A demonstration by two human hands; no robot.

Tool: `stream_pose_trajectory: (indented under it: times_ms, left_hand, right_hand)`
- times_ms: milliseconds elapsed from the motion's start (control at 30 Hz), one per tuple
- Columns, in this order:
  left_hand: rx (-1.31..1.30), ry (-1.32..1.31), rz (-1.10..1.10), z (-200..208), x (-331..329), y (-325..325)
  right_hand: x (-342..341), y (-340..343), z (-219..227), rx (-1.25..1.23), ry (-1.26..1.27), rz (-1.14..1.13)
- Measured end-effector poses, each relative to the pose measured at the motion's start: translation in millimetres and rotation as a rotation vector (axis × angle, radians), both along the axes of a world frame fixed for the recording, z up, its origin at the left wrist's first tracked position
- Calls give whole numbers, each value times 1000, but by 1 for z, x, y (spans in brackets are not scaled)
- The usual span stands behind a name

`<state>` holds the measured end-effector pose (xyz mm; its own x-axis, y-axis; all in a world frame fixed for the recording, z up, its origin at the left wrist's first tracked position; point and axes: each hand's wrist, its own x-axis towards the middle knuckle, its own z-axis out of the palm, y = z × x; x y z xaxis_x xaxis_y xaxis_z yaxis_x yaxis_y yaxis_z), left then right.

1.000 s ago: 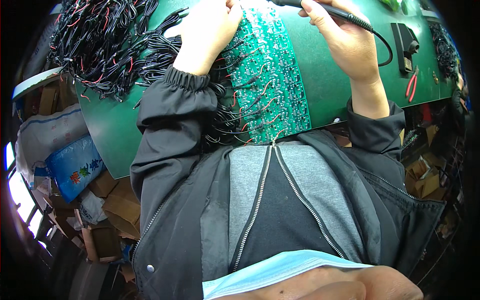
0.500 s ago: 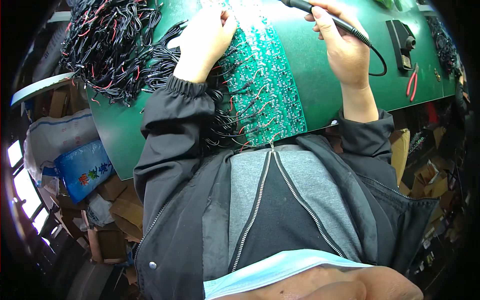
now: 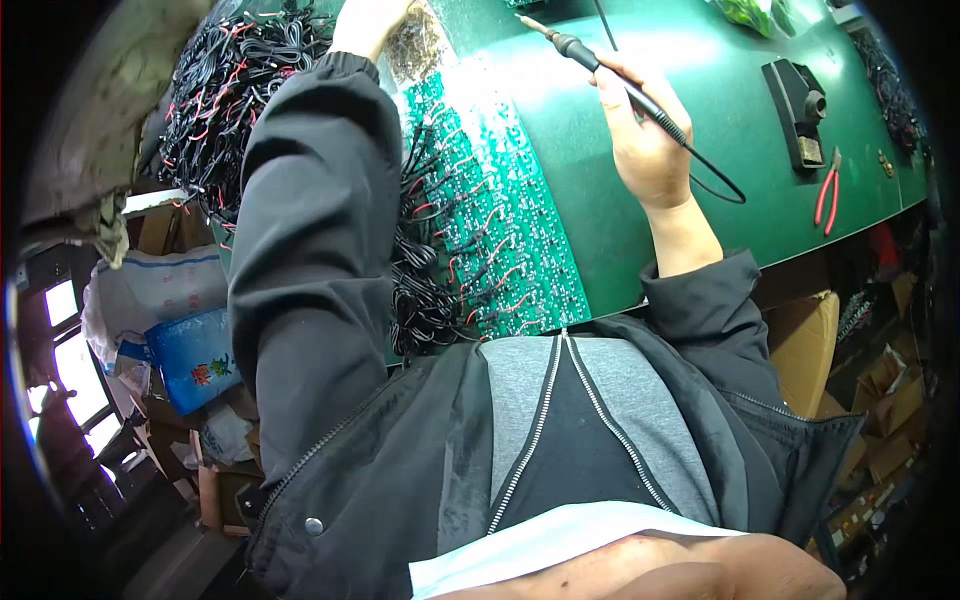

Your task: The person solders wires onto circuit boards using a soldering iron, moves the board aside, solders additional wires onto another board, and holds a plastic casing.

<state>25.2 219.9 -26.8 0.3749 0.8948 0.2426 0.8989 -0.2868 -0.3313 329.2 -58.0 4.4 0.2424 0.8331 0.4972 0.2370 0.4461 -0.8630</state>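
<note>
The right hand [image 3: 648, 150] curls round the iron [image 3: 574, 48], the left hand [image 3: 368, 26], cropped at far left, shows no readable grip, and a leftward slip could scorch the board [image 3: 515, 195].

An electronics workshop, shown by the soldering iron [image 3: 577, 51], circuit boards [image 3: 520, 215] and heaped black cables [image 3: 207, 125].

Blue bag [image 3: 180, 345] at left: large multicoloured characters, red-orange and green among them, printed on its face. White sack [image 3: 150, 290] just beside it: faint reddish print, too small to read.
</note>
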Motion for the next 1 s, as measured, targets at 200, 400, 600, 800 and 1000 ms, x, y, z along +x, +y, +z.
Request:
stream_pose_trajectory:
  times_ms: [200,400,600,800,1000]
  left_hand:
    - [-320,-364,43,2,-7,14]
    - [-499,-617,95,25,-16,8]
    - [-317,-566,-132,44,1,-33]
    - [-272,-471,-193,21,19,-41]
    - [-309,-444,-211,16,8,-38]
  right_hand:
    - [4,1,0,22,-8,-2]
    - [2,2,5,29,-13,19]
    - [3,1,3,6,-23,13]
    - [3,-5,4,-33,-31,42]
    - [1,-5,3,-76,9,41]
